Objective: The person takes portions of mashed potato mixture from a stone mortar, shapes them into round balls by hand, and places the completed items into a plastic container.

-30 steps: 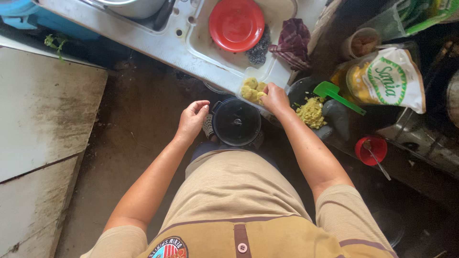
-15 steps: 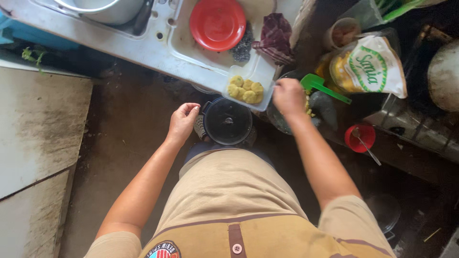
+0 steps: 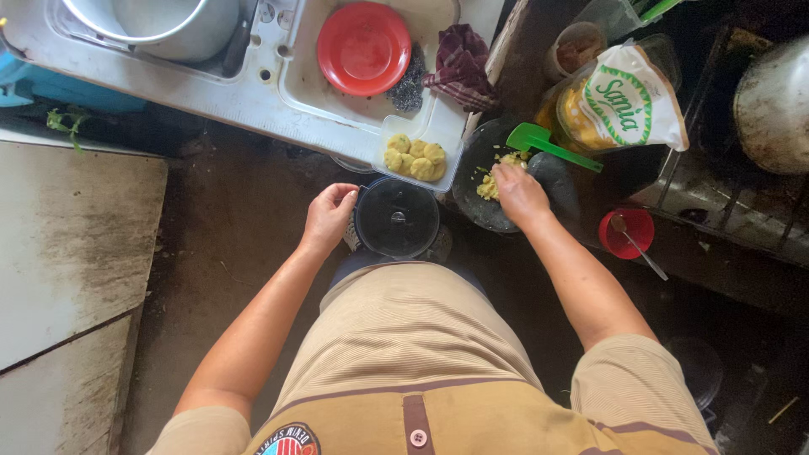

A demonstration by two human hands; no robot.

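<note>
My left hand (image 3: 327,217) rests curled against the left rim of a round black lidded container (image 3: 397,217) standing in front of me. My right hand (image 3: 516,192) reaches into a dark bowl (image 3: 472,181) and touches yellow mash (image 3: 489,184) lying in it. A green plastic scoop (image 3: 543,143) leans on that bowl's far side. Between the hands, a clear square tray (image 3: 447,143) holding several yellow dough balls (image 3: 415,157) sits at the edge of a white sink unit (image 3: 253,101).
A red plate (image 3: 364,47), a dark scrubber (image 3: 410,84) and a checked cloth (image 3: 462,67) lie in the sink tray, with a metal pot (image 3: 160,25) at its left. A bag of yellow liquid (image 3: 624,101), a red cup with a spoon (image 3: 625,232) and a stove (image 3: 758,168) stand right.
My right hand left the tray of dough balls and moved right and down into the dark bowl. My left hand stayed beside the black container.
</note>
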